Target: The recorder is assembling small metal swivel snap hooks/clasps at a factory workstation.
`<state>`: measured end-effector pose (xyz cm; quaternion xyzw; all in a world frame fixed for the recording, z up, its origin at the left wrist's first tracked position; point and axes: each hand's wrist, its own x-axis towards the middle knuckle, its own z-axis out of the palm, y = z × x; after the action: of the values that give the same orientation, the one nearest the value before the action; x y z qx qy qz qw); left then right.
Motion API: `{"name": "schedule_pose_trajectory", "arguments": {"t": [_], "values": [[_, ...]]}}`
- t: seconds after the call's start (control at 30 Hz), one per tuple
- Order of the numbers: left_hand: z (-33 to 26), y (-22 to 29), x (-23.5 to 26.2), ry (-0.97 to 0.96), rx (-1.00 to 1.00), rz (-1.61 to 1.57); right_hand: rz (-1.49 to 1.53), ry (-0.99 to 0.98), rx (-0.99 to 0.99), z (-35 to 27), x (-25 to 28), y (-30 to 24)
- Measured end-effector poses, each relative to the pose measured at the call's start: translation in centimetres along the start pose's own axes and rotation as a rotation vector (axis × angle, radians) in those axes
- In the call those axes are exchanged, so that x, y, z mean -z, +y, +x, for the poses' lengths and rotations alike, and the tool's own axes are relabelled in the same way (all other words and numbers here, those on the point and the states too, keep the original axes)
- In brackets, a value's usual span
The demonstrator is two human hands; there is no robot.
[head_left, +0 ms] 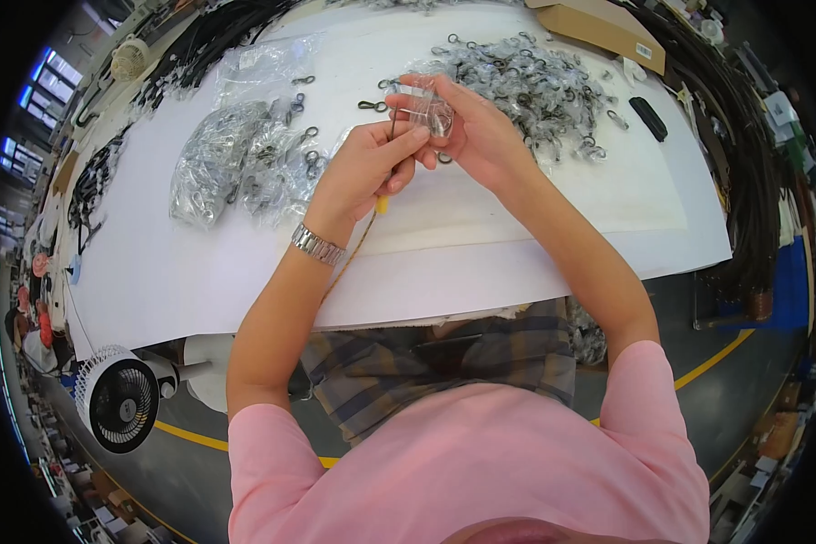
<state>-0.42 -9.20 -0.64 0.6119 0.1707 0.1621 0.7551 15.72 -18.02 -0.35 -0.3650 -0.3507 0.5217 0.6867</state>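
- Underneath both hands, a white worktable point(480, 263) is spreading out, its near edge lying below the wrists.
- Just beyond the right hand, a heap of loose dark metal clasps point(539, 86) is lying on the table.
- Off to the left of the left hand, a pile of clasps in clear plastic bags point(236, 163) is resting, near but apart from it.
- Closed fingers of the right hand point(480, 136) are gripping a small clear plastic bag point(431, 109), holding it up above the table.
- Pinched shut, the left hand point(367, 168) is touching the bag's near side; a thin yellow-tipped cord point(381, 204) is hanging just below it.
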Motion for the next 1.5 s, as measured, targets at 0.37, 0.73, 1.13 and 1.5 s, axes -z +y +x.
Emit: {"name": "schedule_pose_trajectory", "arguments": {"t": [0.37,0.73,1.13,1.5], "values": [[-0.2,-0.1,0.9,0.073,-0.022,0.031,-0.229,0.116,-0.034,-1.1,0.2,0.5],[-0.4,0.7,1.3,0.059,-0.03,-0.023,-0.166,0.265,-0.037,-0.8,0.7,0.5],[-0.6,0.9,-0.1,0.307,-0.186,-0.017,-0.083,0.293,0.019,-1.1,0.4,0.6],[-1.0,1.1,-1.6,0.375,-0.263,0.151,-0.12,0.275,0.029,-1.0,0.2,1.1]]}}
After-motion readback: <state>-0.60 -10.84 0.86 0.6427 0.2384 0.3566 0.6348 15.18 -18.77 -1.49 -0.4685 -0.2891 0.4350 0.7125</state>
